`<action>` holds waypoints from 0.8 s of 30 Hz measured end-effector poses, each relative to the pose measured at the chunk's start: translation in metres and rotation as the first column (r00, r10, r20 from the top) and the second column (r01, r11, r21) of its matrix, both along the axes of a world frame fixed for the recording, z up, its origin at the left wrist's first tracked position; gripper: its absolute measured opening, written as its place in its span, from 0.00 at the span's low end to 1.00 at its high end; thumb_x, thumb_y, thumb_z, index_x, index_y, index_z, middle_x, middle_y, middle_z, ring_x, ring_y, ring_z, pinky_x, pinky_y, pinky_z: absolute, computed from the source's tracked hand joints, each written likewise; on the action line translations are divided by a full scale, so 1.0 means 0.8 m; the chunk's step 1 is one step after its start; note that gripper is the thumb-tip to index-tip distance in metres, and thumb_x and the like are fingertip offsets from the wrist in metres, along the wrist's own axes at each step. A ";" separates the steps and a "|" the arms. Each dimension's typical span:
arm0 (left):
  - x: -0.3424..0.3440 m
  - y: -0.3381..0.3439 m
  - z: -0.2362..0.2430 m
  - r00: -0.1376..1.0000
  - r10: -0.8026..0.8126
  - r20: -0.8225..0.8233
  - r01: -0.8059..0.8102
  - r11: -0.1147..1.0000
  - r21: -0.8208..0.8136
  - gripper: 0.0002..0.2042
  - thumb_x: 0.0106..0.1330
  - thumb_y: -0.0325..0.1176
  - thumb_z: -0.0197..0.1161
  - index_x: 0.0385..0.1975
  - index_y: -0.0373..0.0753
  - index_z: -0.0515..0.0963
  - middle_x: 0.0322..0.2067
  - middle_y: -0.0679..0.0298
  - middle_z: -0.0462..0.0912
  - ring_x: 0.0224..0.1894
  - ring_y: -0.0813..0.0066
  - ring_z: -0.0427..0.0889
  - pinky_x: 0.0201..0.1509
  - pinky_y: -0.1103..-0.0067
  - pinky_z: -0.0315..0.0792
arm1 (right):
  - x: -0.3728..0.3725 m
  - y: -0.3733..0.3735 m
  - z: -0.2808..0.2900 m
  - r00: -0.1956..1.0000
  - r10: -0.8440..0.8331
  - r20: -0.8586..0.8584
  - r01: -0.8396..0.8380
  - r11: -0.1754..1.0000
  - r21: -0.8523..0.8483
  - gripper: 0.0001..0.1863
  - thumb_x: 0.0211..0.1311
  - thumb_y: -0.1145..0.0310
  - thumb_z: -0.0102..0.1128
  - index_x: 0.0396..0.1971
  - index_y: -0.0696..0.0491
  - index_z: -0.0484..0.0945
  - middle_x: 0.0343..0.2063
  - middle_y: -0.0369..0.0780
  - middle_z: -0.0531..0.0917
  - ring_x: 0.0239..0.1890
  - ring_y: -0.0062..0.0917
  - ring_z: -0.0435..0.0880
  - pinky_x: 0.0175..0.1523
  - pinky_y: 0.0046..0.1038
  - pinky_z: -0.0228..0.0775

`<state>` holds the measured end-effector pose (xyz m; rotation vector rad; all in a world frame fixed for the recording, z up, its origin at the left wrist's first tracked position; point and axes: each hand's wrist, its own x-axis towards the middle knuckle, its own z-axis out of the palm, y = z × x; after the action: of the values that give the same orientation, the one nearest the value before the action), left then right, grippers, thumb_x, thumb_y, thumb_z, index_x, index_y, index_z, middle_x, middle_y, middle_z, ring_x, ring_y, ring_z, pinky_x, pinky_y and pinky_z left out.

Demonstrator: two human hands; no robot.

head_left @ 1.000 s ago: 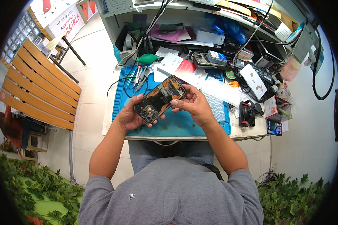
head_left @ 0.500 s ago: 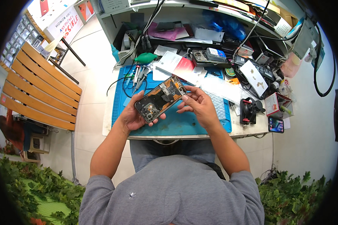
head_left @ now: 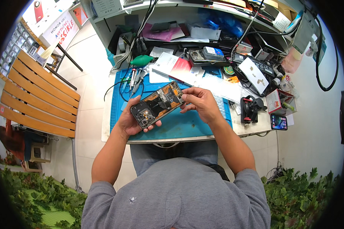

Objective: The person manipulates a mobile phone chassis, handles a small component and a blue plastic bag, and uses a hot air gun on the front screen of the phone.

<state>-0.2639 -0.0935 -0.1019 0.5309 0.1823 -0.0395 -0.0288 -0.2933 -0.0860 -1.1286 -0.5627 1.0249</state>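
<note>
A smartphone with its back cover off (head_left: 158, 104) is tilted above the blue work mat, its right end farther from me. Black, orange and silver inner parts show, with the camera block at the lower left. My left hand (head_left: 128, 123) is closed round the phone's left end, thumb on the upper edge and fingertips curling from below. At the opposite end, the thumb and forefinger of my right hand (head_left: 205, 106) pinch the phone's edge. The other right fingers curl beneath. Whether a small part sits in that pinch is too small to tell.
Beneath lies the blue mat (head_left: 179, 128). Behind it are screwdrivers (head_left: 133, 78), a green air blower (head_left: 142, 60), a red-and-white box (head_left: 179, 68) and bubble wrap (head_left: 219, 100). On the right stand a black clamp-like holder (head_left: 252, 109) and a lit phone (head_left: 279, 122).
The view has shifted slightly. The opened phone has come a little left and nearer to me, still in my left hand. My right thumb and forefinger stay at its right end.
</note>
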 end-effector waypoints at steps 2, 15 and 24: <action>-0.001 -0.001 0.002 1.000 0.007 -0.018 -0.007 1.000 -0.005 0.42 0.81 0.66 0.52 0.78 0.32 0.67 0.50 0.31 0.88 0.34 0.46 0.95 0.23 0.69 0.89 | 0.002 0.002 -0.002 1.000 0.018 -0.003 -0.018 1.000 -0.005 0.18 0.72 0.71 0.75 0.53 0.68 0.85 0.39 0.45 0.90 0.32 0.25 0.91 0.36 0.30 0.93; -0.006 0.004 -0.007 0.999 -0.037 -0.013 0.037 0.999 0.030 0.44 0.78 0.67 0.55 0.78 0.31 0.66 0.46 0.27 0.88 0.32 0.52 0.95 0.25 0.72 0.90 | -0.002 0.011 0.003 0.990 0.056 0.128 -0.049 0.997 -0.057 0.15 0.73 0.65 0.76 0.47 0.63 0.88 0.37 0.42 0.92 0.29 0.22 0.90 0.33 0.26 0.90; -0.007 0.011 0.053 0.988 0.084 -0.127 0.056 0.573 0.818 0.39 0.64 0.58 0.79 0.68 0.35 0.83 0.44 0.53 0.94 0.37 0.71 0.91 0.42 0.75 0.86 | -0.014 -0.022 0.006 0.935 -0.116 0.335 0.128 0.992 -0.015 0.20 0.73 0.64 0.76 0.54 0.63 0.87 0.42 0.42 0.90 0.42 0.22 0.89 0.40 0.26 0.88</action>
<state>-0.2697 -0.0843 -0.0595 1.4873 0.3610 0.0263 -0.0403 -0.3110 -0.0812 -1.3647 -0.7353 0.7417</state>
